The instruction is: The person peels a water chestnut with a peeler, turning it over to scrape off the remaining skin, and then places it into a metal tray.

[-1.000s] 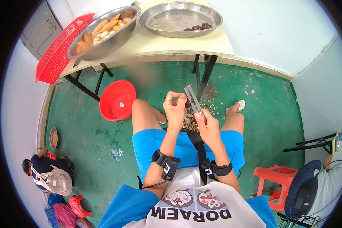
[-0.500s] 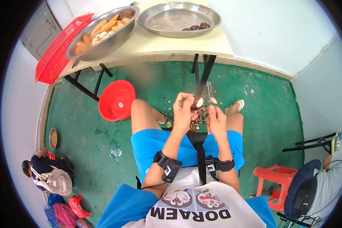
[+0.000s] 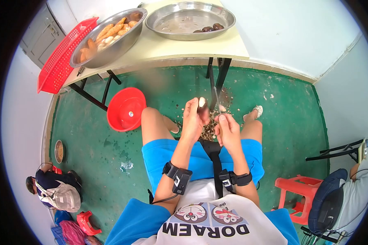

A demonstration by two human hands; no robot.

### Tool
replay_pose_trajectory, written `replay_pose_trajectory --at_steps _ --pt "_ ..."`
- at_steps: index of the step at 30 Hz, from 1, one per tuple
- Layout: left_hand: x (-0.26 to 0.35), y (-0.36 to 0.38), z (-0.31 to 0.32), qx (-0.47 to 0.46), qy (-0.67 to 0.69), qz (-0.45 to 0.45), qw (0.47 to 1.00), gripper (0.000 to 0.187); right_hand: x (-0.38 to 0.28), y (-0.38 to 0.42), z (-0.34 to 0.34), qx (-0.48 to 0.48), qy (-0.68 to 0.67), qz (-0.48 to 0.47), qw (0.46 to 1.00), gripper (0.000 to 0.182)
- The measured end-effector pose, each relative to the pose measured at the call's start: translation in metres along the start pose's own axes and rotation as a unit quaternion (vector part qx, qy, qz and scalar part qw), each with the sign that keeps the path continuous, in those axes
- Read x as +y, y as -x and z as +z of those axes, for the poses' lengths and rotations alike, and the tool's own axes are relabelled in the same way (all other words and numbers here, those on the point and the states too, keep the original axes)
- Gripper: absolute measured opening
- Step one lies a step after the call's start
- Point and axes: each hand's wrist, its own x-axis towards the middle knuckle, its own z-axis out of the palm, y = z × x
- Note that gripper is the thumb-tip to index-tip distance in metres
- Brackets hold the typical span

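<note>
My left hand (image 3: 193,118) grips a small dark root vegetable (image 3: 202,103) whose peeled end shows pale. My right hand (image 3: 227,128) is closed on a thin metal peeler blade (image 3: 215,104) seen almost edge-on, its tip close to the vegetable. Both hands are held above my knees, over a pile of brown peelings (image 3: 209,128) on the green floor.
A cream table (image 3: 167,47) stands ahead with two steel basins: one (image 3: 106,38) with orange and pale peeled roots, one (image 3: 190,19) with a few dark ones. Red basket (image 3: 63,53), red basin (image 3: 126,108) on the floor, red stool (image 3: 298,192), people seated at both sides.
The peeler blade has turned from broadside to nearly edge-on. My left hand has turned the vegetable, so that its pale peeled end now points up. Both hands have shifted slightly.
</note>
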Motion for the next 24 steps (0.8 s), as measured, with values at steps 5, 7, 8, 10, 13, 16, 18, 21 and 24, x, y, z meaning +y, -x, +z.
replay_pose_trajectory --at_steps 5,7,8,10,13,16,18,21,24 --pt "-0.0037 -0.002 -0.0052 0.043 -0.013 -0.01 0.999 0.025 0.0043 0.0041 0.005 0.068 0.25 -0.165 0.952 0.027" --pt "-0.0046 -0.0023 -0.0049 0.069 -0.021 -0.009 0.997 0.025 0.0039 0.0053 0.0066 0.068 0.274 -0.176 0.943 0.026" --pt "-0.0047 -0.0018 -0.0051 0.07 -0.021 -0.009 0.997 0.025 0.0036 0.0057 0.0072 0.067 0.298 -0.186 0.934 0.026" --pt "-0.0034 -0.0001 -0.0045 0.081 -0.053 0.009 0.995 0.024 0.0021 0.0064 0.009 0.063 0.314 -0.187 0.929 0.026" --pt "-0.0059 0.001 -0.001 0.081 -0.043 0.039 0.995 0.024 0.0018 0.0069 0.0105 0.059 0.333 -0.192 0.921 0.027" --pt "-0.0067 0.0019 -0.0007 0.073 -0.038 0.058 0.995 0.023 0.002 0.0067 0.0117 0.066 0.339 -0.203 0.916 0.027" --pt "-0.007 0.0014 -0.0013 0.072 -0.032 0.062 0.995 0.022 0.002 0.0063 0.0116 0.071 0.342 -0.209 0.913 0.028" --pt "-0.0072 -0.0001 -0.0035 0.075 -0.029 0.052 0.995 0.019 0.0014 0.0061 0.0113 0.068 0.341 -0.182 0.92 0.028" --pt "-0.0076 0.0004 -0.0035 0.068 -0.025 0.064 0.995 0.016 0.0003 0.0062 0.0123 0.064 0.329 -0.175 0.926 0.028"
